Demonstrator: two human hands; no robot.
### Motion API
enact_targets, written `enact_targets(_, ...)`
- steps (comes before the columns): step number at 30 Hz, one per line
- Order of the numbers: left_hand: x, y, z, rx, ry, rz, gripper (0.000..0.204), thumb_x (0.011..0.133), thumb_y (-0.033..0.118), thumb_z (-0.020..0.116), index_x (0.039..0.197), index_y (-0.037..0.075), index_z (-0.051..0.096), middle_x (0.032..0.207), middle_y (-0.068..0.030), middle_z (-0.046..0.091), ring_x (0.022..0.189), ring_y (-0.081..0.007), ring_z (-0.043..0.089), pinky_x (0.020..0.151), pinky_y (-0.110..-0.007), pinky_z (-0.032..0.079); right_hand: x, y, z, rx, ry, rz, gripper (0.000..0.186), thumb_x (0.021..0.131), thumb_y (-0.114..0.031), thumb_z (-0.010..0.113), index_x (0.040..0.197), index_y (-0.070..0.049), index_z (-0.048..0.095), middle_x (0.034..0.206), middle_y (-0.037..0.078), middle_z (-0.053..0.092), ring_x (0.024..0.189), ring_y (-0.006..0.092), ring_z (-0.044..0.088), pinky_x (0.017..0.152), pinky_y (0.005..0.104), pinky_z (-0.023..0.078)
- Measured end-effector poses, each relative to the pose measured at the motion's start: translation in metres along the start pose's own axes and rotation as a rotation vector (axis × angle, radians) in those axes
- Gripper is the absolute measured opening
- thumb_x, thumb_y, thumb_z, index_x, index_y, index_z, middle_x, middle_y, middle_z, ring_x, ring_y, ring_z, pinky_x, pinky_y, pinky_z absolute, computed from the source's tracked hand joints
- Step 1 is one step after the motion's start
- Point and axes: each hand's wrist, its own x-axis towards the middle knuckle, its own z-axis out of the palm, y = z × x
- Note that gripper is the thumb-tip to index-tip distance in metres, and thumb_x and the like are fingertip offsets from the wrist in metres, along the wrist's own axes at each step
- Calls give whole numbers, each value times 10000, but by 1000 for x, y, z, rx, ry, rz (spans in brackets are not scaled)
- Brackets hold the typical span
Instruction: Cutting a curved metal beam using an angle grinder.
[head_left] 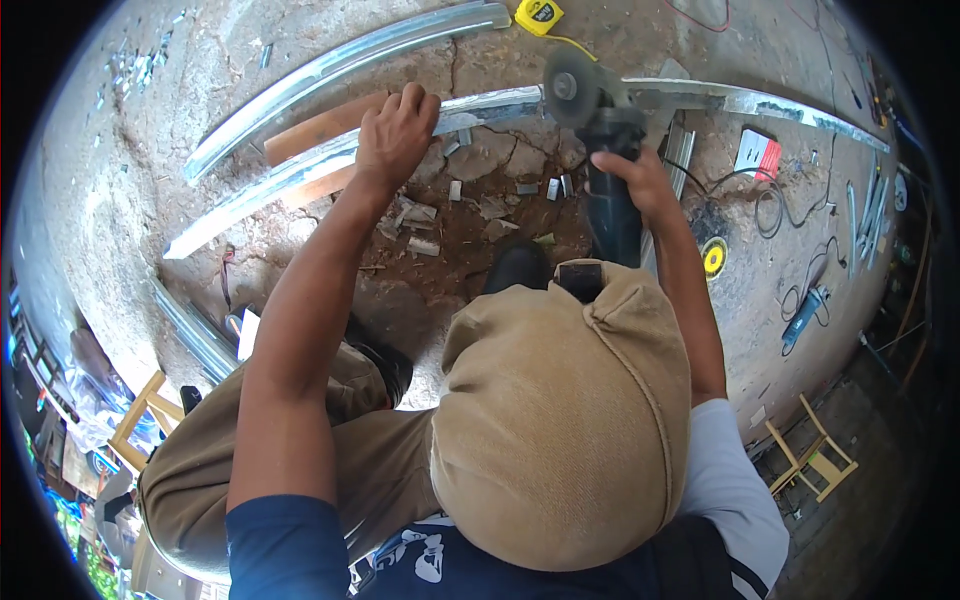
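My left hand point(397, 135) is closed over a long metal channel point(270, 193) that runs across the ground in front of me. In my right hand point(640, 180) is a dark angle grinder point(612, 205), gripped round its body. The grinder's disc point(568, 86) is at the channel, right of my left hand; whether it touches the metal I cannot tell. A second stretch of channel point(760, 102) carries on to the right past the grinder. Beneath the part I hold lies a reddish-brown block point(325, 130).
Another metal channel point(345, 62) lies beyond. A yellow tape measure point(540, 16) sits at the far edge. Several metal offcuts point(455, 190) litter the ground. To the right are a coiled cable point(770, 213), a yellow disc point(713, 258) and a blue power tool point(803, 318). Wooden stools point(810, 462) flank me.
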Motion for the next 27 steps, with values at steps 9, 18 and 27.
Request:
enact_targets(9,1,-2,-5,-21,69,63,188,792,186,574,970,143,532,931,-29,511,839,-174,585,634,-321,481,-61,-9,-28,314,4,67,388,760,-243,681,1032,2,553,842,123,633,691,210,661,629,324,557)
enact_targets(18,-10,15,-18,-63,32,37,229,798,214,587,997,121,524,946,-32,508,851,-182,567,643,-332,476,-51,7,-14,141,-41,121,386,731,-197,712,1003,12,536,813,103,611,636,200,644,573,312,539)
enact_targets(27,-48,53,-16,-115,-210,-50,167,828,133,505,991,94,515,941,-58,502,834,-212,594,662,-369,490,-82,16,-19,-4,52,117,405,681,-216,773,959,20,599,810,89,642,685,165,626,643,289,503)
